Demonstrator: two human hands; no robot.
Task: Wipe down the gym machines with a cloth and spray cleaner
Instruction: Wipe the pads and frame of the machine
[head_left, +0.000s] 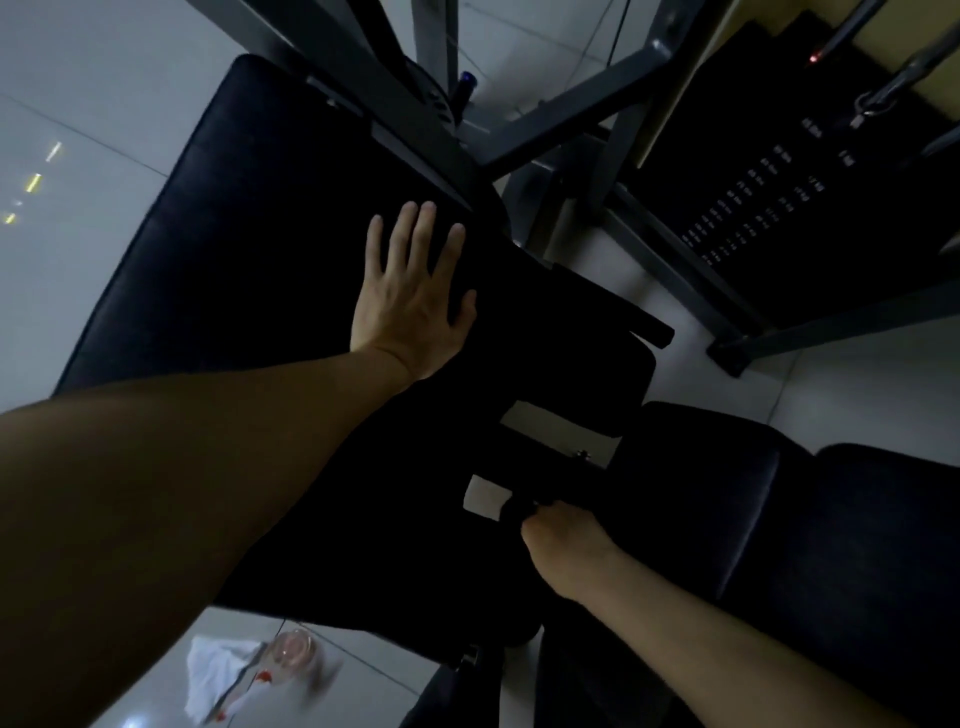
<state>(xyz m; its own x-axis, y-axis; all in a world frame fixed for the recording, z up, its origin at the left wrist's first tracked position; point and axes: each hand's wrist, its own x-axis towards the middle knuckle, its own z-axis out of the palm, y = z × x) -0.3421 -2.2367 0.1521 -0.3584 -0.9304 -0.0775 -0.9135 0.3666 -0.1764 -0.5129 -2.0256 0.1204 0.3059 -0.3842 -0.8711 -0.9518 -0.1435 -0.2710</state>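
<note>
- The white cloth (215, 675) lies crumpled on the tiled floor (78, 249) at the lower left, with the spray bottle (295, 648) touching or just beside it. Both are blurred, so I cannot tell whether the bottle stands or lies.
- The bottle is the only container in view. Its body looks clear with a reddish tint and red trim, but the fill level is unreadable.
- Cloth and bottle sit low, behind and below both hands, on the person's left under the left forearm. Neither hand holds them, so wiping likely needs a reach back and down, probably from the left side.
- The left hand (413, 291) rests flat, fingers spread, on the long black pad (234, 249), whose long axis runs from near that forearm up toward the grey frame (545, 124).
- The right hand (563, 540) is curled, apparently gripping a dark knob (515, 506) under the pad. Its fingers are hidden.
- A second black pad (831, 519) lies right, and the weight stack (769, 202) stands beyond.
</note>
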